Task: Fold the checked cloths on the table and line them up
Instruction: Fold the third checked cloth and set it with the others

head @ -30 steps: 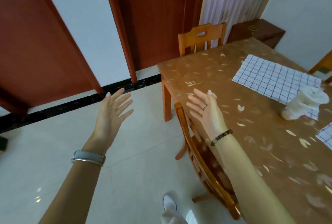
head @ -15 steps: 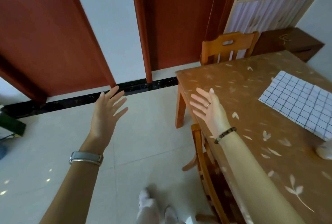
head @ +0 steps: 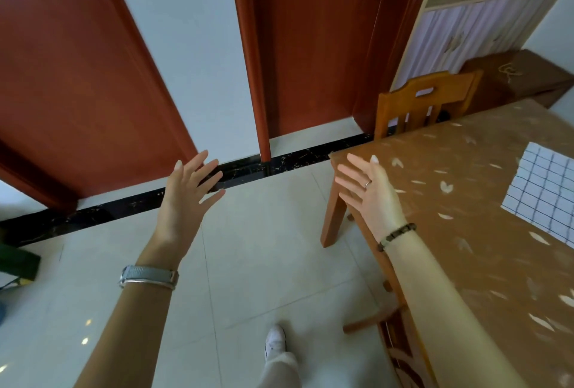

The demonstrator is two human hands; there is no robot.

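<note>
Head view — both arms extended forward, palms facing each other. Left hand held over the pale tiled floor, fingers straight and spread, holding nothing; grey watch band with a thin silver bangle on that wrist. Right hand raised at the near corner of the table, fingers straight, ring on 1 finger, beaded bracelet at the wrist; holding nothing.

Table has a brown leaf-print top. 1 checked cloth lies flat on it at the right edge of frame, partly cut off — well apart from both hands. Wooden chair at the table's far end. 1 white shoe below. 2 red-brown doors behind.
</note>
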